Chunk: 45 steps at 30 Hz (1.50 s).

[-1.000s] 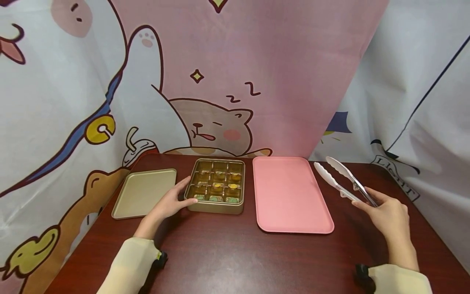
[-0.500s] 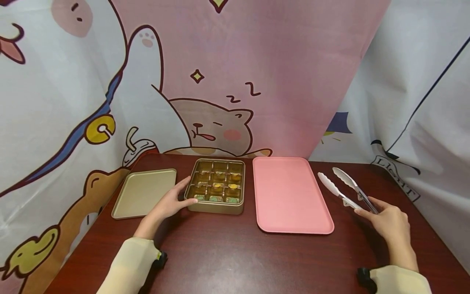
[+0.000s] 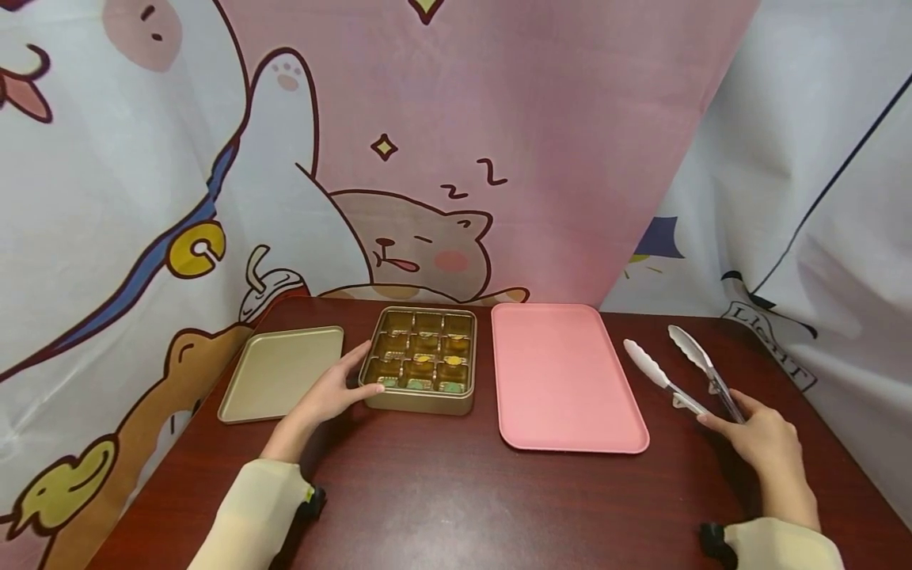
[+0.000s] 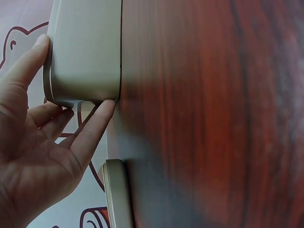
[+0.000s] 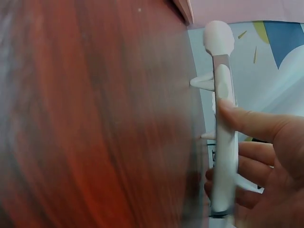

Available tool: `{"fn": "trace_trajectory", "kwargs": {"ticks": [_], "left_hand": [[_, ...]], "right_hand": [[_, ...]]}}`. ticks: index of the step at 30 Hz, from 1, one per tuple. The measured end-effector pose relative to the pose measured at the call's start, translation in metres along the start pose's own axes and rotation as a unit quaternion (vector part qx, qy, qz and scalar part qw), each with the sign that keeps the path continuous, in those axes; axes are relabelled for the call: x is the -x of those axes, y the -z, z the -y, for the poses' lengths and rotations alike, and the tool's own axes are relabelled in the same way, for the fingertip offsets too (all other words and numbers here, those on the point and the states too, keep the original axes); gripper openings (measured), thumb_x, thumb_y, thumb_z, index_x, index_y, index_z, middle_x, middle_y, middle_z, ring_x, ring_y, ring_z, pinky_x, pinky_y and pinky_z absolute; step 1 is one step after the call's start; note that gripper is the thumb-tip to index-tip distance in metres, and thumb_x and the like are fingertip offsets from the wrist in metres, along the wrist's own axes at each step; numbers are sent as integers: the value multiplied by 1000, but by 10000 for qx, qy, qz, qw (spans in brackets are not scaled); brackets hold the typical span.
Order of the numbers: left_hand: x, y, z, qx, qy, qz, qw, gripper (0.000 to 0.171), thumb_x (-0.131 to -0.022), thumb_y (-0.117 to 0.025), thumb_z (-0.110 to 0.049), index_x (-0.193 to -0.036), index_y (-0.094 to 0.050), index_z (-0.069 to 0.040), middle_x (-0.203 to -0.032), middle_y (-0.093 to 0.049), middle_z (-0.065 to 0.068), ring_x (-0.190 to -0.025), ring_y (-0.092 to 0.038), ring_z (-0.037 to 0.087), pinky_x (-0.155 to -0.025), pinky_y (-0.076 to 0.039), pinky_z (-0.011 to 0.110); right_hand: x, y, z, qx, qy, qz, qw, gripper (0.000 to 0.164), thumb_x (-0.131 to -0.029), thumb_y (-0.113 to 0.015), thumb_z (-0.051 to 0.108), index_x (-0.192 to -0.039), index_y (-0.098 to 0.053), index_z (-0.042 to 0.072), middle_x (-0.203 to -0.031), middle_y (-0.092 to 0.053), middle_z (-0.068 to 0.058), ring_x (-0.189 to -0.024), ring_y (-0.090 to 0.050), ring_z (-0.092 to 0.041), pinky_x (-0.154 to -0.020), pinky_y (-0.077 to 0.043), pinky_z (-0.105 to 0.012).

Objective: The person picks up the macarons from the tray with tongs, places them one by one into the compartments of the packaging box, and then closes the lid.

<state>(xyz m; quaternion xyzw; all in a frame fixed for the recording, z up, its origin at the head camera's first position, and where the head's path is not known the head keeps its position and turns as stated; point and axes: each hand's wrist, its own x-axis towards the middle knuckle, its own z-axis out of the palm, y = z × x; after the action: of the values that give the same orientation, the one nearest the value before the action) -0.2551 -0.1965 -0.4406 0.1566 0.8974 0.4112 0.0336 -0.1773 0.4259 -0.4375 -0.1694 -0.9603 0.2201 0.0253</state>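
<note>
A gold tin box (image 3: 419, 404) holds a clear divided insert (image 3: 427, 324) with several square compartments. Small yellow and green pieces show in its middle and front rows; their kind is too small to tell. At the box's front left corner rests my left hand (image 3: 329, 393), thumb along the front rim and fairly straight fingers against the left side. My right hand (image 3: 769, 443) grips a pair of metal tongs (image 5: 224, 161) with pale scalloped tips. The tongs' arms are spread, with nothing between them, beyond the pink tray's right edge. In the right wrist view, the thumb presses one tong arm.
Between the box and the tongs lies a pink tray (image 3: 566, 380). A shallow gold lid (image 3: 285, 372) sits left of the box, partly behind my left forearm. The dark red wooden table (image 3: 484, 507) meets a patterned cloth (image 3: 541, 158) at the back and sides.
My right hand has shifted to the right and slightly nearer with the tongs, whose tips have spread wider apart. My left hand and the box have stayed put.
</note>
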Motion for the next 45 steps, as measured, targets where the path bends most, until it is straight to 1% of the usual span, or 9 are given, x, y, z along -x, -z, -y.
{"fn": "trace_trajectory", "kwargs": {"ticks": [5, 8, 11, 15, 19, 26, 30, 38, 45], "left_hand": [[-2, -1, 0, -65, -138, -37, 9999, 88, -91, -73, -27, -157, -23, 2, -163, -23, 25, -149, -26, 45, -118, -24, 63], [-3, -1, 0, -44, -111, -4, 9999, 88, -92, -73, -27, -157, -22, 2, -163, -22, 25, -148, -27, 46, -117, -25, 63], [-2, 0, -1, -2, -84, 37, 10000, 89, -91, -73, -27, -158, -21, 2, -164, -20, 25, -148, -26, 46, -118, -24, 63], [-1, 3, -1, -87, -133, 59, 9999, 89, -91, -74, -27, -157, -21, 2, -164, -20, 25, -149, -24, 46, -117, -24, 64], [2, 10, 1, -231, -112, 3, 9997, 88, -92, -72, -30, -158, -22, 0, -164, -20, 25, -149, -24, 46, -116, -25, 65], [10, 30, 6, -59, 147, -116, 9998, 85, -95, -69, -30, -160, -20, -5, -164, -18, 26, -136, -46, 48, -109, -38, 63], [16, 42, 11, -66, 146, -247, 9996, 83, -95, -68, -28, -158, -20, -1, -163, -20, 27, -133, -49, 49, -108, -39, 63], [31, 65, 27, -202, 116, -555, 9982, 81, -96, -67, -23, -156, -21, 6, -160, -22, 33, -129, -50, 52, -104, -43, 63], [47, 88, 41, -476, 467, -661, 9956, 83, -97, -65, -30, -158, -18, 3, -161, -19, 32, -132, -47, 53, -101, -43, 65]], "right_hand": [[2, 4, -3, 131, -22, 189, 9997, 92, -88, -70, 49, -149, -31, -7, -137, -37, -46, -113, -40, -68, -88, -39, -70], [3, 5, 2, 135, -63, 149, 9998, 93, -88, -71, 45, -149, -27, -10, -139, -35, -46, -115, -39, -68, -90, -38, -71], [6, 5, 10, 59, -47, -1, 10000, 95, -89, -70, 44, -150, -23, -11, -140, -34, -47, -118, -38, -67, -94, -36, -72], [12, 2, 27, -102, 205, -332, 9992, 90, -91, -70, 42, -151, -26, -10, -139, -38, -45, -120, -39, -66, -95, -35, -73], [17, -1, 51, -260, 459, -490, 9974, 87, -92, -69, 40, -151, -29, -9, -138, -43, -44, -121, -41, -64, -96, -36, -73], [23, -6, 95, -543, 983, -446, 9927, 85, -91, -71, 36, -152, -30, -7, -138, -45, -43, -124, -46, -60, -96, -39, -72], [28, -11, 123, -723, 1339, -488, 9871, 81, -89, -75, 29, -150, -35, -6, -138, -48, -40, -125, -50, -55, -97, -40, -70], [35, -32, 177, -1158, 2119, -452, 9693, 75, -88, -76, 23, -148, -42, -5, -142, -51, -33, -127, -52, -50, -99, -44, -65], [46, -53, 226, -1572, 2697, -318, 9495, 71, -86, -79, 22, -145, -48, -2, -141, -56, -25, -128, -56, -43, -105, -43, -59]]}}
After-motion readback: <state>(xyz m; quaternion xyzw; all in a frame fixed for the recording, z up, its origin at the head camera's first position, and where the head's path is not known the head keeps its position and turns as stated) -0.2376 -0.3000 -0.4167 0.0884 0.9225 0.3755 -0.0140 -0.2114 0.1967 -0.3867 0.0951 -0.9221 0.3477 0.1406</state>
